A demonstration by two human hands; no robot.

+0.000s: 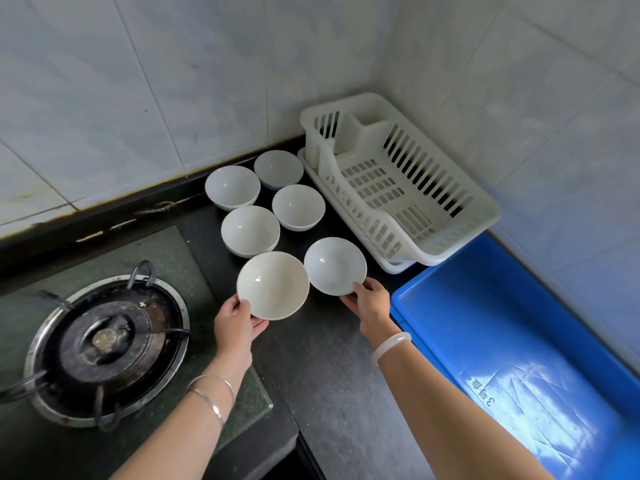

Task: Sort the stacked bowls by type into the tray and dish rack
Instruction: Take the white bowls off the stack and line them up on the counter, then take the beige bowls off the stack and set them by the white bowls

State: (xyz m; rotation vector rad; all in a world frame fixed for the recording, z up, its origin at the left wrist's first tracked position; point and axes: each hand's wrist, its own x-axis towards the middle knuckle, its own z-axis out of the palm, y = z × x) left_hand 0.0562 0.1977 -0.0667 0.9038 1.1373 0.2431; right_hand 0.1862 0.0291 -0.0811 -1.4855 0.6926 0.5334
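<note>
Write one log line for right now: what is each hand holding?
left hand: holds cream bowl | right hand: holds white bowl | dish rack: empty | blue tray: empty

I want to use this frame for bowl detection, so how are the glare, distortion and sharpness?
Head view: strong window glare washes the blue tray floor at lower right; small highlights sit inside the white bowls held by the left hand and right hand; wide-angle bending curves the wall tiles and dish rack; focus is sharp at centre, softer toward the edges.
</note>
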